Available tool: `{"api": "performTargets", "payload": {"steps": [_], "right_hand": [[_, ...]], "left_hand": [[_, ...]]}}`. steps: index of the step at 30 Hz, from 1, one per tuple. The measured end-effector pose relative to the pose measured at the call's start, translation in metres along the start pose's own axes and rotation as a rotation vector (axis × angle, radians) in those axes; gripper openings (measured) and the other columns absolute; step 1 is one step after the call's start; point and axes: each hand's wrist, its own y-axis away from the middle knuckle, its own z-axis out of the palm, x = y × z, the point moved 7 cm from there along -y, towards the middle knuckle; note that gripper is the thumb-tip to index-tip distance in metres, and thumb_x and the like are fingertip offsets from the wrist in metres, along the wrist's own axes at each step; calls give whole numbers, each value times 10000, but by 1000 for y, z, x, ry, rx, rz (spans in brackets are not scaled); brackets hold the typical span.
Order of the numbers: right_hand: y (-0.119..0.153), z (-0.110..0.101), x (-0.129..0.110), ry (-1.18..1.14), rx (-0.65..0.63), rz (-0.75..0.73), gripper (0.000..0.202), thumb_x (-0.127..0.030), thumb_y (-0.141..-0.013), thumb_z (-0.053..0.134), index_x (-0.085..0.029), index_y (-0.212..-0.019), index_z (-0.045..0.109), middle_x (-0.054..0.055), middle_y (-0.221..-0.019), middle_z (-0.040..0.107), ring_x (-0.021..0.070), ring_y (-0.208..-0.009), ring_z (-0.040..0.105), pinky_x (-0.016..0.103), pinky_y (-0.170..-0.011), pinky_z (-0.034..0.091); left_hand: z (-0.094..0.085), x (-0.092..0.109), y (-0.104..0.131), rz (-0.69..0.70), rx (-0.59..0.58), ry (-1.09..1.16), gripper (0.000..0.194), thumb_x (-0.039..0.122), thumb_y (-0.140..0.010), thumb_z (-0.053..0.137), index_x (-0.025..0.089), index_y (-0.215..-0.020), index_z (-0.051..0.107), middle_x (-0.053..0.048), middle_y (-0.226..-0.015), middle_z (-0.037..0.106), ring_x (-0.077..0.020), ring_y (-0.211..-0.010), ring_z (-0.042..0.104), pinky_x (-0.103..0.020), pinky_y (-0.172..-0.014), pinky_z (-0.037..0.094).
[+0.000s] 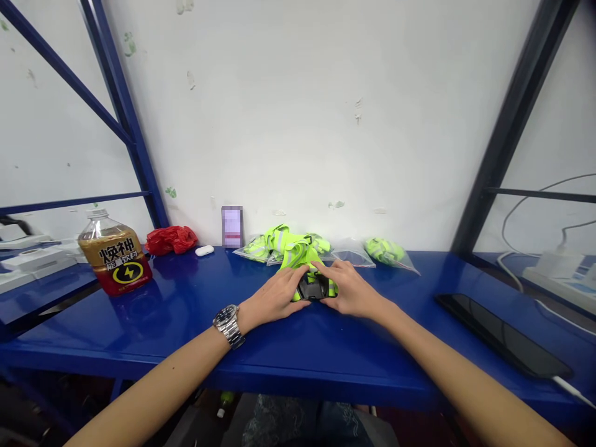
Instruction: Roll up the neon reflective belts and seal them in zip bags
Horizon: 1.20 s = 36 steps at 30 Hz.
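Between my hands is a black buckle (313, 288), resting low over the blue table (288, 347). My left hand (279, 294) grips the buckle's left side with thumb and fingers. On the right side, my right hand (349, 289) holds it the same way. Neon yellow-green straps (298, 248) with grey reflective stripes are attached to the buckle and lie bunched behind it. Clear plastic bags lie near the straps: one at the left (256, 249) and one at the right (385, 251) have yellow-green straps inside, and a flat one (352, 253) lies between.
A large drink bottle (116, 254) stands at the left, beside a red plastic bag (171, 239) and a white earphone case (204, 251). One phone (232, 227) leans against the wall. Another black phone (503, 335) with a cable lies right, near a power strip (563, 279).
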Motion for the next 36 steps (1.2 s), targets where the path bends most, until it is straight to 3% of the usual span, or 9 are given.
{"api": "performTargets", "payload": {"steps": [3,6,10,14,24,28,31,34,36], "right_hand": [[0,-9,15,-34,49,125,716,-300,-686,731,-160,-1347,493,120,-1007,650,285,-947,550,446,-858,425],[2,-14,31,-174,91,253,745,-354,-637,777,-177,-1319,534,123,-1032,658,289,-957,594,441,-863,448],[4,-17,42,-506,140,286,748,-392,-641,781,-211,-1321,527,118,-1187,635,290,-1064,612,421,-921,448],[5,-21,41,-477,148,283,636,-423,-625,785,-198,-1199,628,110,-1111,661,291,-1010,620,424,-881,464],[-3,-22,9,-235,109,208,618,-410,-704,726,-217,-1275,591,48,-816,542,198,-748,543,350,-706,462],[-3,-27,9,-188,141,199,570,-372,-727,703,-196,-1259,597,75,-851,592,232,-812,549,390,-738,479],[0,-34,-3,-99,285,105,450,-236,-785,602,-208,-1234,599,111,-1037,653,291,-1022,542,477,-873,462],[2,-28,-35,-164,310,-148,339,-153,-813,503,-222,-1105,661,94,-1097,677,262,-1100,570,456,-961,451],[0,-21,-46,-290,281,-167,291,-153,-821,483,-226,-1012,690,82,-1067,697,236,-1033,628,407,-925,494]], "left_hand": [[-11,18,-2,92,118,-158,541,381,-872,560,122,-1317,394,-228,-1342,444,-359,-1266,406,-539,-1022,367],[3,42,-3,249,-24,-136,269,303,-924,450,128,-1105,544,-164,-1096,594,-287,-1081,556,-440,-934,456],[22,31,-8,21,-181,64,336,354,-945,412,122,-1167,513,-146,-1047,625,-255,-972,610,-378,-853,500],[16,5,-11,-210,5,400,513,437,-855,577,172,-1282,478,-142,-1230,577,-298,-1097,565,-408,-940,455],[37,-15,-30,-769,545,1744,352,448,-750,698,149,-936,678,-61,-905,682,-192,-894,621,-291,-842,468],[37,-19,-41,-892,719,1802,280,320,-674,751,130,-862,668,-55,-877,688,-160,-815,627,-266,-780,472],[31,-26,-46,-948,885,1701,211,244,-650,748,117,-781,644,-34,-782,676,-130,-717,616,-237,-704,467],[30,-33,-54,-1018,864,1708,175,243,-694,732,119,-731,614,-26,-707,653,-119,-626,597,-235,-636,471],[27,-39,-56,-1051,846,1729,192,266,-730,727,127,-721,595,-33,-692,647,-121,-594,591,-238,-601,474]]}}
